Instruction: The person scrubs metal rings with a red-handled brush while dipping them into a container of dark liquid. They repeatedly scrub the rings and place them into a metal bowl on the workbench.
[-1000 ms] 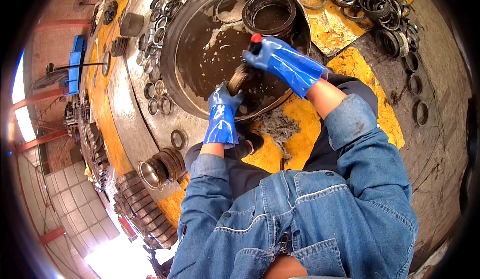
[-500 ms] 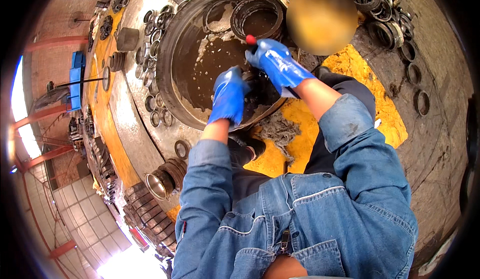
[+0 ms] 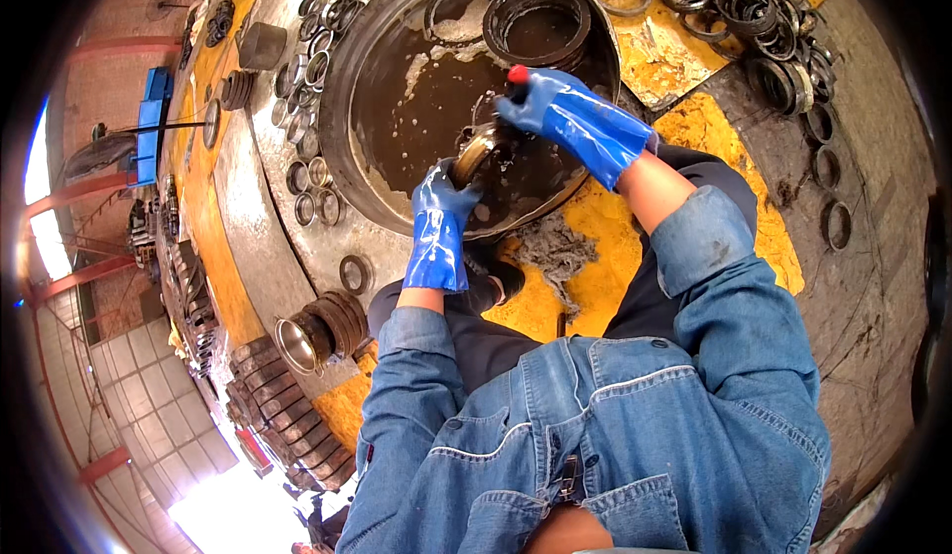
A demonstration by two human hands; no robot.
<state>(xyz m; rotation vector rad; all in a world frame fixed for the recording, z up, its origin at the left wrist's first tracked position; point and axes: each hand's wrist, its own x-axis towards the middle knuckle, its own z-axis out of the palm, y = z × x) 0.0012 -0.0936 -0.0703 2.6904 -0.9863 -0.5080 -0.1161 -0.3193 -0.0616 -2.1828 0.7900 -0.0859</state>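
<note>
left grip (image 3: pixel 439 197) clasps ring (image 3: pixel 474 156), right grip (image 3: pixel 543 98) a red-tipped tool (image 3: pixel 518 74).

Through my feed I see a grey floor (image 3: pixel 873 316) patched with yellow panels (image 3: pixel 769 242). Toward its far edge stands a wide tub (image 3: pixel 339 123). At the floor's far right corner I have a heap of dark rings (image 3: pixel 759 13), with single rings strung along the right side. On the left, a metal sheet (image 3: pixel 347 242) carries clustered small rings (image 3: pixel 309 98); a grey rag (image 3: pixel 555 256) lies near the tub.
</note>
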